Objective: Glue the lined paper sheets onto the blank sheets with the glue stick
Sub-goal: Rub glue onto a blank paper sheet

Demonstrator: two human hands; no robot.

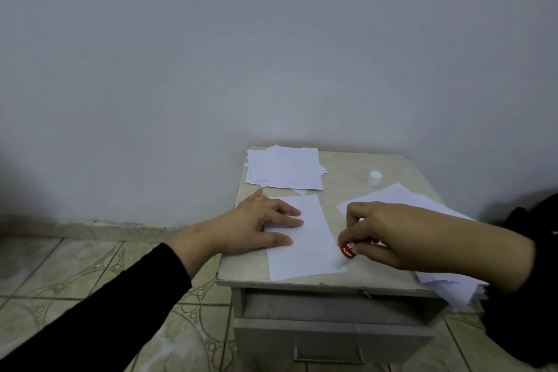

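Left hand [262, 222] flat, fingers straight, pressing blank sheet [305, 238] on surface [341, 172]. Right hand [383, 234] grips red glue stick [347, 251], white tip down on sheet's right edge. Lined sheets [404, 198] under right hand. Paper pile [285, 169] at back left; white cap [375, 177] upright at back right, apart.

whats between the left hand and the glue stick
In the head view, only the blank sheet spans that stretch: the left hand presses its left side, the glue stick touches its right edge.
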